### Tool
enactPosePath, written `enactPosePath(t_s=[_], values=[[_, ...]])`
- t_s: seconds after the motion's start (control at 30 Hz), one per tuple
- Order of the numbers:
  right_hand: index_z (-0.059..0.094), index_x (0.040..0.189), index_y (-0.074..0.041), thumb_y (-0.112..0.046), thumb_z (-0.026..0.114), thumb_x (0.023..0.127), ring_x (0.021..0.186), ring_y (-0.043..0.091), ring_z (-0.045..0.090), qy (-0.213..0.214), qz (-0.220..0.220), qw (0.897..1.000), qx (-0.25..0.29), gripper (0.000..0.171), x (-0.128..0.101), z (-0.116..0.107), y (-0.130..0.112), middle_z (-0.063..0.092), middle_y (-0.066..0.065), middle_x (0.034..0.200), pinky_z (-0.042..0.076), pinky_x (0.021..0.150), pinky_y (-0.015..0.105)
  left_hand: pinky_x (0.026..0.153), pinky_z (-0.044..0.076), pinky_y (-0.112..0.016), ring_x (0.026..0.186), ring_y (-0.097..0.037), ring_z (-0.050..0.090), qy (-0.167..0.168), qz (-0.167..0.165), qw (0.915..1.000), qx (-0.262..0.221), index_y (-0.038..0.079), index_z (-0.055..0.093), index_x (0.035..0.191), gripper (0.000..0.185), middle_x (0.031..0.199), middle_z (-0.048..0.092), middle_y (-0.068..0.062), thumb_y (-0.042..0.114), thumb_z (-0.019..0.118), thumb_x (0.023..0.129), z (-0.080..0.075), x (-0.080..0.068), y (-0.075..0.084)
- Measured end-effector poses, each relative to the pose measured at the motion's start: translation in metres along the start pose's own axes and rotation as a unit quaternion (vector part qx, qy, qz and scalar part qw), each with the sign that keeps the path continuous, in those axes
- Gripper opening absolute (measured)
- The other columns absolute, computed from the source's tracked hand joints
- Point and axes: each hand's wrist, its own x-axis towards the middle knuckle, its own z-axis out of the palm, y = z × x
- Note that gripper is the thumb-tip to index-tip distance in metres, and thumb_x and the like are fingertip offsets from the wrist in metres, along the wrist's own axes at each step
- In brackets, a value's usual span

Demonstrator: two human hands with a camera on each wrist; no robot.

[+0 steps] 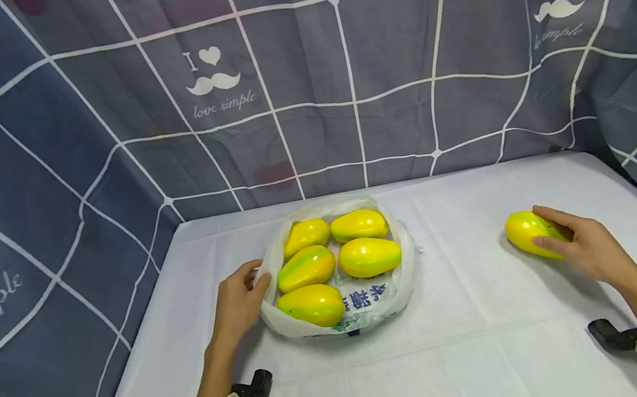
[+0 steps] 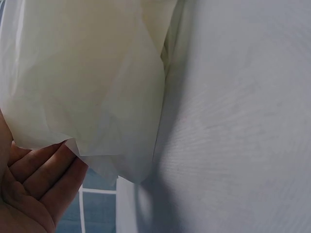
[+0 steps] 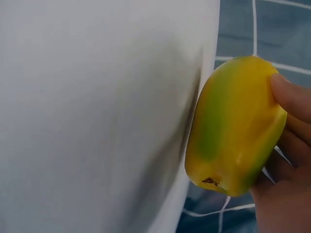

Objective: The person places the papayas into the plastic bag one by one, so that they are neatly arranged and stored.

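Note:
A white plastic bag (image 1: 400, 293) stands on the table with its mouth spread wide and its rim rolled into a ring. Several yellow-green papayas (image 1: 305, 268) lie inside it. My left hand (image 1: 241, 303) pinches the bag's left rim, thumb on the inner side; in the left wrist view its fingers (image 2: 53, 170) are partly hidden behind the bag's side. Far to the right, my right hand (image 1: 593, 251) grips another papaya (image 3: 233, 126) from its right side, thumb on one face and the other fingers behind. That papaya is close over the tabletop.
A white cloth covers the table (image 1: 477, 354). Dark grey checked curtains (image 1: 304, 74) with white lines enclose the back and both sides. Black wrist mounts (image 1: 254, 387) sit at both sleeve cuffs. Blue printed characters (image 1: 366, 296) show on the bag's inside.

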Motion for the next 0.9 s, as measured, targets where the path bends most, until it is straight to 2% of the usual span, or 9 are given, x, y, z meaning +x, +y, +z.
enactPosePath(t_s=[0.1, 0.17, 0.27, 0.37, 0.43, 0.63, 0.9], values=[[0.044, 0.146, 0.003, -0.018, 0.068, 0.095, 0.127, 0.058, 0.038, 0.004, -0.02, 1.0, 0.0, 0.06, -0.003, 0.001, -0.009, 0.044, 0.035, 0.14, 0.02, 0.115, 0.03, 0.088, 0.051, -0.048, 0.1, -0.032, 0.065, -0.003, 0.004, 1.0, -0.002, 0.002, 0.063, 0.129, 0.037, 0.115, 0.067, -0.021, 0.021, 0.063, 0.098, 0.0, 0.0, 0.0], [0.046, 0.145, 0.001, -0.017, 0.07, 0.093, 0.131, 0.051, 0.039, 0.012, -0.038, 0.999, 0.001, 0.06, -0.004, 0.002, -0.016, 0.046, 0.033, 0.14, 0.018, 0.107, 0.011, 0.088, 0.051, -0.048, 0.1, -0.032, 0.065, -0.002, 0.006, 1.0, -0.002, 0.002, 0.063, 0.129, 0.036, 0.115, 0.067, -0.021, 0.021, 0.063, 0.098, 0.001, 0.001, 0.001], [0.049, 0.143, 0.0, -0.015, 0.073, 0.091, 0.135, 0.02, 0.041, 0.021, -0.064, 0.998, 0.002, 0.06, -0.005, 0.003, -0.027, 0.05, 0.03, 0.138, 0.018, 0.096, 0.001, 0.088, 0.052, -0.048, 0.1, -0.032, 0.065, -0.003, 0.006, 1.0, -0.005, 0.002, 0.063, 0.129, 0.036, 0.115, 0.067, -0.021, 0.02, 0.063, 0.098, 0.001, 0.0, 0.001], [0.052, 0.142, -0.002, -0.013, 0.076, 0.088, 0.126, -0.01, 0.036, 0.022, -0.088, 0.996, 0.01, 0.06, -0.006, 0.006, -0.038, 0.054, 0.027, 0.136, 0.022, 0.092, -0.002, 0.088, 0.052, -0.048, 0.1, -0.032, 0.065, -0.004, 0.004, 1.0, -0.004, 0.002, 0.063, 0.129, 0.036, 0.115, 0.067, -0.021, 0.02, 0.063, 0.098, 0.001, 0.001, 0.001], [0.053, 0.142, -0.004, -0.011, 0.077, 0.086, 0.12, -0.017, 0.034, 0.019, -0.103, 0.994, 0.017, 0.061, -0.006, 0.008, -0.046, 0.055, 0.026, 0.135, 0.024, 0.092, -0.002, 0.088, 0.052, -0.047, 0.099, -0.031, 0.065, -0.005, 0.002, 1.0, -0.002, 0.002, 0.063, 0.13, 0.037, 0.115, 0.067, -0.021, 0.02, 0.063, 0.098, 0.001, 0.001, 0.001], [0.054, 0.142, -0.006, -0.006, 0.079, 0.083, 0.118, -0.017, 0.038, 0.016, -0.146, 0.989, 0.023, 0.063, -0.004, 0.016, -0.069, 0.057, 0.02, 0.135, 0.029, 0.092, 0.001, 0.088, 0.052, -0.048, 0.101, -0.032, 0.065, -0.006, 0.002, 1.0, 0.0, 0.002, 0.062, 0.13, 0.037, 0.116, 0.067, -0.021, 0.02, 0.063, 0.098, 0.001, 0.002, -0.001], [0.055, 0.14, -0.004, -0.006, 0.079, 0.083, 0.122, -0.01, 0.042, 0.003, -0.169, 0.985, 0.036, 0.061, 0.0, 0.031, -0.086, 0.058, 0.017, 0.135, 0.031, 0.095, 0.003, 0.086, 0.053, -0.047, 0.098, -0.032, 0.066, -0.005, 0.007, 1.0, 0.001, 0.001, 0.063, 0.129, 0.037, 0.114, 0.067, -0.021, 0.019, 0.063, 0.098, 0.001, 0.002, -0.001]])
